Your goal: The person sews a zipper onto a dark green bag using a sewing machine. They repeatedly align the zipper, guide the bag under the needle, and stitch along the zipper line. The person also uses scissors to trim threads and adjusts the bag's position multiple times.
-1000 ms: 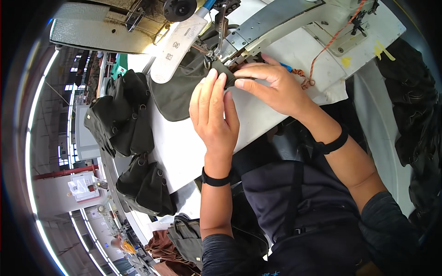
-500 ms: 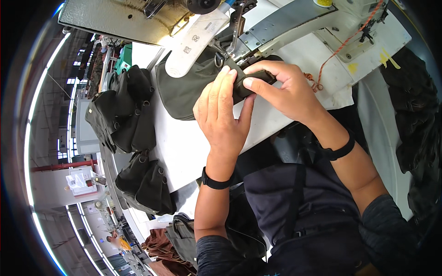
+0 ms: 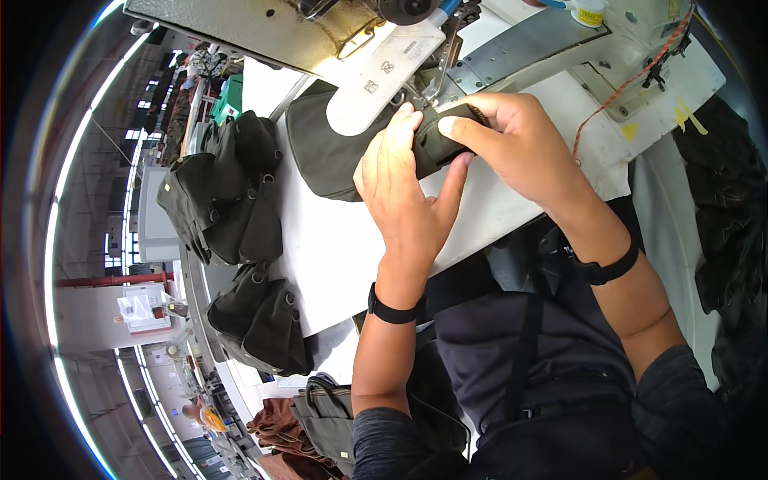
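A dark olive fabric bag (image 3: 324, 164) lies on the white sewing table, partly under the machine's presser foot (image 3: 428, 98). My left hand (image 3: 412, 180) rests on it with fingers stretched out flat, the thumb apart near the bag's close edge. To its right, my right hand (image 3: 524, 144) pinches a folded edge of the bag, thumb on top and index finger along the far side. Some of the bag is hidden under both hands. Just left of the foot, a white rounded plate (image 3: 364, 96) on the sewing machine hangs over the fabric.
Finished-looking olive bags (image 3: 220, 192) stack along the table's left side. An orange cord (image 3: 612, 92) runs beside the machine bed (image 3: 536, 52). A yellow-labelled container (image 3: 590, 12) stands at the top. Dark fabric (image 3: 728, 208) hangs at right; brown fabric (image 3: 276, 424) lies lower left.
The whole view has shifted, so everything sits farther right. My right hand has turned slightly on the bag's edge, and the cord's bunched end is now hidden. My left hand stays on the fabric.
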### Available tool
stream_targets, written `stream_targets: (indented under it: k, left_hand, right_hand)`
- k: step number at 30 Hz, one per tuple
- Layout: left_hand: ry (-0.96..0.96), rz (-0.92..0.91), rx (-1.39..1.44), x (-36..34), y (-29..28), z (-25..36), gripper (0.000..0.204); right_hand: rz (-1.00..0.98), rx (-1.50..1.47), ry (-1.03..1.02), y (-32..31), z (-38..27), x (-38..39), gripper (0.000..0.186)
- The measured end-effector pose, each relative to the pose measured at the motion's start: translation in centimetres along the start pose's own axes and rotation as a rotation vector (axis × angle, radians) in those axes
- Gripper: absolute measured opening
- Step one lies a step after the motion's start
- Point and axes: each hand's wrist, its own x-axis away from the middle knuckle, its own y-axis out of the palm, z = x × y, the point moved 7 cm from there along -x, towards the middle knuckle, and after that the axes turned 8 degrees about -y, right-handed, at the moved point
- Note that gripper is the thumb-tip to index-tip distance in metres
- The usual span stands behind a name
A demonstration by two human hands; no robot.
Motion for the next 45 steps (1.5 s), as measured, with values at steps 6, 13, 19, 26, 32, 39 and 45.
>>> stream_targets:
  k: [6, 13, 19, 26, 32, 39, 45]
  left_hand:
    - [0.077, -0.038, -0.109, -0.6, -1.2, 1.0, 0.076]
    - [0.205, -0.006, -0.272, 0.2, -1.3, 1.3, 0.069]
    - [0.147, 0.051, -0.079, -0.3, -1.1, 0.8, 0.057]
    - [0.054, -0.007, -0.043, -0.9, -1.7, 1.5, 0.055]
    - [0.047, -0.022, -0.021, -1.5, -1.5, 1.2, 0.055]
    - [0.059, 0.021, -0.02, -1.2, -1.4, 0.9, 0.059]
    - [0.145, -0.008, -0.029, -1.2, -1.6, 0.3, 0.061]
  right_hand:
    - [-0.026, -0.048, 0.161, -0.4, -1.1, -0.9, 0.032]
    - [-0.136, -0.176, 0.267, -0.9, 0.3, -0.1, 0.023]
    - [0.007, -0.024, 0.121, -0.4, 0.3, 0.2, 0.034]
    - [0.05, 0.02, 0.084, -1.0, 0.1, -0.5, 0.042]
    - [0.085, 0.039, 0.148, -1.3, 0.1, -1.0, 0.043]
    - [0.083, 0.386, -0.084, -2.2, -2.6, -1.5, 0.03]
    - [-0.014, 0.207, 0.023, -2.7, -3.8, -2.5, 0.027]
